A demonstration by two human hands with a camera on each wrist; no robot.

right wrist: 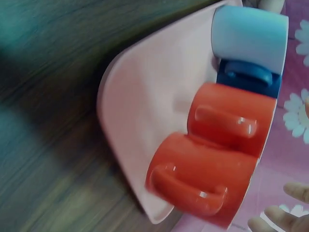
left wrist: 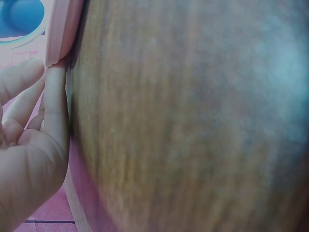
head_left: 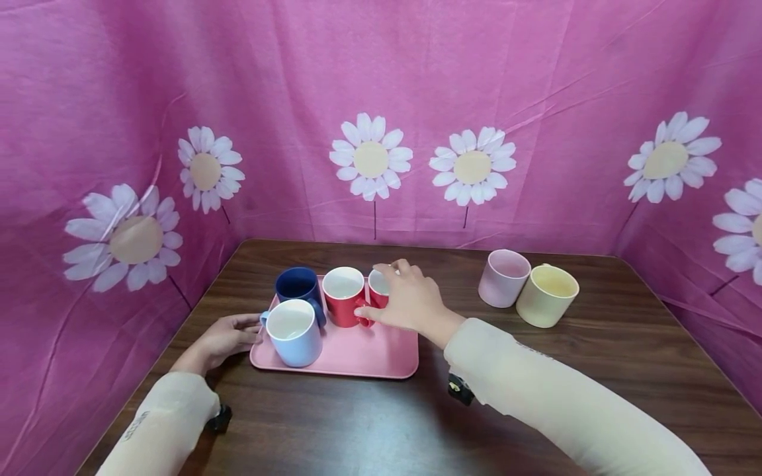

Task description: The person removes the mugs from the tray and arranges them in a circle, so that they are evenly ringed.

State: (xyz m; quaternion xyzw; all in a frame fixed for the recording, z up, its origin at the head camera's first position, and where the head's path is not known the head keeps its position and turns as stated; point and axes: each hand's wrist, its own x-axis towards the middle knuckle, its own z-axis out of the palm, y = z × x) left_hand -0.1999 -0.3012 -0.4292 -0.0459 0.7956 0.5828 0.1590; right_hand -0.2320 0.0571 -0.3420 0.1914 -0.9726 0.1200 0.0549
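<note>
A pink tray point(head_left: 357, 354) lies on a dark wooden table point(head_left: 625, 370), toward its left side. Four mugs stand upright on the tray: a light blue mug point(head_left: 294, 332) at the front left, a dark blue mug point(head_left: 297, 286) behind it, a red mug point(head_left: 344, 295) in the middle of the back row, and a second red mug point(head_left: 379, 289) to its right.

The right hand point(head_left: 407, 299) is over this second red mug. Its fingers are curved over the rim and the thumb is near the handle, but the views do not show whether they really grip the mug or only touch it. In the right wrist view the two red mugs stand just beside each other.

The left hand point(head_left: 229, 337) rests on the table at the left edge of the tray. Its fingers point(left wrist: 53, 106) are relaxed and nearly straight, and they press against the tray rim.

On the right, well apart from the tray, a pale pink mug point(head_left: 503, 278) and a yellow mug point(head_left: 546, 295) stand touching each other.
</note>
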